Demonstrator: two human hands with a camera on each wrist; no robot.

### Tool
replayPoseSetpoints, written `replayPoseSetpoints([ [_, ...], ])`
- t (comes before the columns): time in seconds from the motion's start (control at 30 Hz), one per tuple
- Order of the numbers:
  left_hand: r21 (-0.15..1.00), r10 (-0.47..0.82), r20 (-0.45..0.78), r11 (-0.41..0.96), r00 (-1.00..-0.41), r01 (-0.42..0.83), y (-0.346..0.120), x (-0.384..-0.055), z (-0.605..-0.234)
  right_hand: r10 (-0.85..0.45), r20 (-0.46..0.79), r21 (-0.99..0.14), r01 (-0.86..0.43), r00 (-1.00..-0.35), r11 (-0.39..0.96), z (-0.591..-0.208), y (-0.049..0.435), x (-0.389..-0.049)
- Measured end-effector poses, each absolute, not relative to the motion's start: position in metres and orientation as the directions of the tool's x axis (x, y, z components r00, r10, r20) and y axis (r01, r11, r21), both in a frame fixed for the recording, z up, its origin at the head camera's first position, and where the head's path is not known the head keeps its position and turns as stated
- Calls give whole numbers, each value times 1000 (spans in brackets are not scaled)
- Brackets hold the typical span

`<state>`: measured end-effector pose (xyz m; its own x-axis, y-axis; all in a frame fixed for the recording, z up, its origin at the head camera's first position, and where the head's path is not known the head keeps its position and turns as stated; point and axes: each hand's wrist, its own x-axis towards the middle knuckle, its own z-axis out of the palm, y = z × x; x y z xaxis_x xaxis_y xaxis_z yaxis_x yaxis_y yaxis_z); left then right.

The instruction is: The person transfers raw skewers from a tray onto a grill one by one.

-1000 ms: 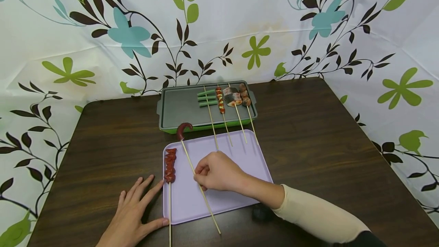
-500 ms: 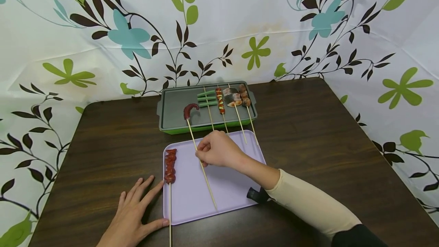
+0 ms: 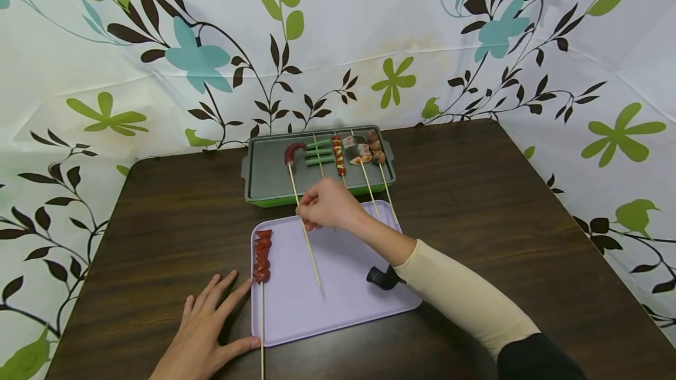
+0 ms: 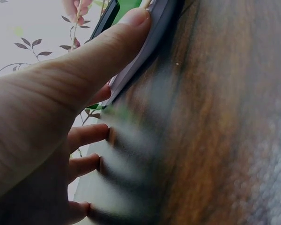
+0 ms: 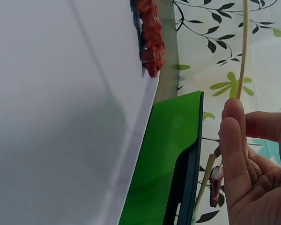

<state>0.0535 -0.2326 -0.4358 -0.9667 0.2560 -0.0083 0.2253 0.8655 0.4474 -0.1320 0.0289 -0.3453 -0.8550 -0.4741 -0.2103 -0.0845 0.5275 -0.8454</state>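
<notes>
Between thumb and fingers, my right hand point(image 3: 330, 204) pinches the wooden stick of an octopus tentacle skewer point(image 3: 292, 154). The dark red curled tentacle is over the left-middle of the grey grill pan point(image 3: 264, 177), just left of a green vegetable skewer point(image 3: 320, 160). Its stick slants back over the lilac tray point(image 3: 338, 304). In the right wrist view the tentacle point(image 5: 215, 187) shows partly behind the fingers. My left hand point(image 3: 206, 327) lies with fingers spread at the tray's left edge, the thumb touching that edge. Beside it a red meat skewer point(image 3: 262, 257) lies along the tray's left side.
On the pan's right half lie a red-and-yellow skewer point(image 3: 338, 154), a fish skewer point(image 3: 357, 150) and a brown chunk skewer point(image 3: 376, 148), sticks pointing toward the tray. The pan's green base point(image 5: 164, 159) stands just behind the tray. A patterned cloth hangs behind the dark table point(image 3: 502, 221).
My right hand has carried the tentacle skewer forward, from over the tray's back left to over the grill pan beside the green vegetables. My left hand has stayed in place.
</notes>
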Motion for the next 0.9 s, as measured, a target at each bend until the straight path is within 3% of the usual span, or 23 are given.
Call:
replayPoseSetpoints([
  [0.5, 440, 262, -2, 867, -965, 235, -233, 54, -438, -429, -165, -849, -93, -888, 520, -350, 18, -158],
  [0.9, 455, 247, -14, 864, -969, 214, -232, 54, -440, -414, -210, -824, -68, -886, 563, -351, 14, -167],
])
